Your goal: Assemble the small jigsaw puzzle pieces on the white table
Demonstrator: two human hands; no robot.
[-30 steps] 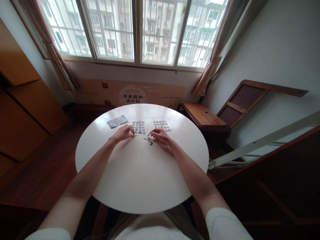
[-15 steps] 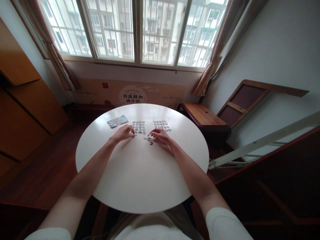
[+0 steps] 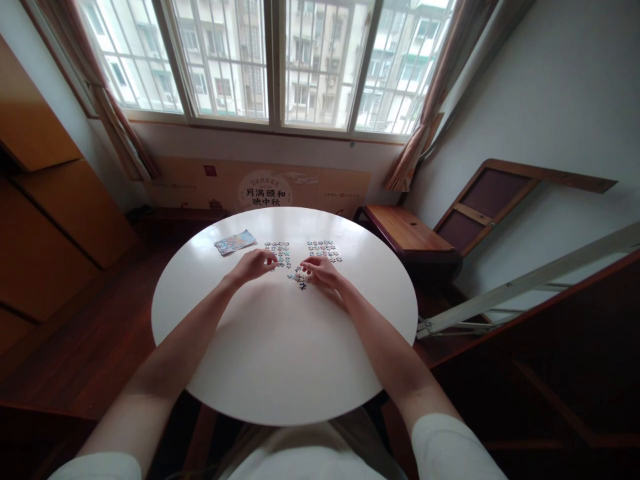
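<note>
Small jigsaw pieces lie on a round white table (image 3: 280,360). They form a left group (image 3: 283,247) in rows, a right group (image 3: 324,248) in rows, and a loose pile (image 3: 299,277) nearer to me. My left hand (image 3: 259,263) is over the near left part of the left group, its fingers curled together; whatever they hold is hidden. At the pile's right side, my right hand (image 3: 321,271) pinches thumb and forefinger at a puzzle piece (image 3: 299,269). The hand covers part of the pile.
A colourful picture sheet (image 3: 235,243) lies on the table's far left. Beyond the table stand a printed cardboard panel (image 3: 195,183) and a barred window (image 3: 230,60). A wooden bench (image 3: 407,230) is at the far right, an orange cabinet (image 3: 55,220) at the left.
My left hand has shifted a little to the right, towards the pile, and now covers more of the left group. My right hand has stayed nearly still beside the pile.
</note>
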